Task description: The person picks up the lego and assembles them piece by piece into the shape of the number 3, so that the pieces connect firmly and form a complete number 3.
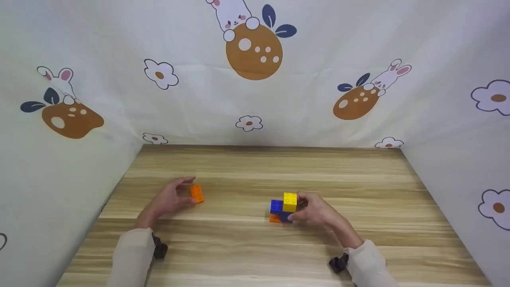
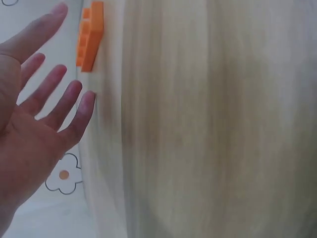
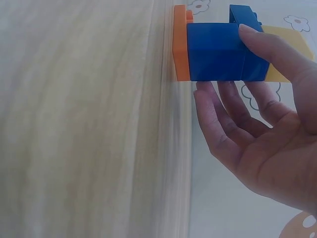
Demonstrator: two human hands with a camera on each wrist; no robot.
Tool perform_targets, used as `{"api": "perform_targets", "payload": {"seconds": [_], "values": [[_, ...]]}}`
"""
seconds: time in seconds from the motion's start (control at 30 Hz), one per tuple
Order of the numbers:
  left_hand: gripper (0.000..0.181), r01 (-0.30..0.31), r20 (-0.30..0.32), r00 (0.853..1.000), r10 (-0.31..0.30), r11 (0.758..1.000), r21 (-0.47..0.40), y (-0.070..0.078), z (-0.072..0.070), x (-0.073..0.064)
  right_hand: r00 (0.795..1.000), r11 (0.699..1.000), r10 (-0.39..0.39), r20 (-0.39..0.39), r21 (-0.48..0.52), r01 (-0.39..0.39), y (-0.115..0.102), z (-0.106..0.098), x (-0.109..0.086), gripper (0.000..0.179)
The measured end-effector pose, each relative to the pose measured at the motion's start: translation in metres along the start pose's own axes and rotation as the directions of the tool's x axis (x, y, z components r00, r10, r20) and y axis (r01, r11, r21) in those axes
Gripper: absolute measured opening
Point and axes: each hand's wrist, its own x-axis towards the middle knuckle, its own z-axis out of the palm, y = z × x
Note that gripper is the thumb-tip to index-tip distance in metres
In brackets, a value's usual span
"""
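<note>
A stack of toy building bricks stands right of the table's middle: a thin orange brick (image 3: 181, 44) at the bottom, blue bricks (image 3: 215, 52) above it, and a yellow brick (image 1: 290, 202) on top. My right hand (image 1: 316, 209) holds this stack from the right. Its thumb lies on the upper blue part in the right wrist view, and the other fingers curve behind the stack. Over on the left, a separate thin orange brick (image 1: 197, 194) lies on the table. Beside it my left hand (image 1: 173, 199) is spread, thumb and fingers apart, holding nothing.
Both hands work over a wood-grain table (image 1: 239, 247). A pale curtain (image 1: 191, 107) printed with rabbits, fruit and flowers encloses its back and sides. Dark wrist devices (image 1: 160, 248) sit at both sleeve cuffs.
</note>
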Motion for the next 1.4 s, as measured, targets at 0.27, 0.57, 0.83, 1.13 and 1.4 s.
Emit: {"api": "perform_targets", "payload": {"seconds": [0.27, 0.57, 0.83, 1.13, 1.4], "values": [[0.056, -0.041, 0.079, 0.996, 0.041, 0.999, 0.004, 0.003, -0.008, 0.006, 1.000, 1.000, 0.005, -0.005, 0.000, -0.005, 0.001, 0.000, -0.001, 0.041], [0.063, 0.043, 0.203, 0.978, -0.054, 0.997, 0.058, 0.007, -0.005, 0.019, 0.999, 0.999, 0.032, -0.001, 0.016, -0.032, -0.001, 0.001, -0.003, 0.040], [0.057, -0.071, 0.293, 0.956, 0.031, 0.989, 0.127, 0.006, -0.008, 0.026, 1.000, 1.000, 0.025, -0.007, 0.004, -0.025, 0.000, 0.000, -0.004, 0.042], [0.054, 0.014, 0.243, 0.969, -0.045, 0.992, 0.128, 0.003, -0.006, 0.024, 0.999, 0.999, 0.040, -0.009, -0.013, -0.040, -0.002, 0.002, -0.002, 0.040], [0.043, 0.098, 0.150, 0.982, -0.112, 0.990, 0.098, -0.001, -0.001, 0.026, 0.998, 0.998, 0.056, -0.011, -0.024, -0.057, -0.002, 0.002, -0.001, 0.040]]}}
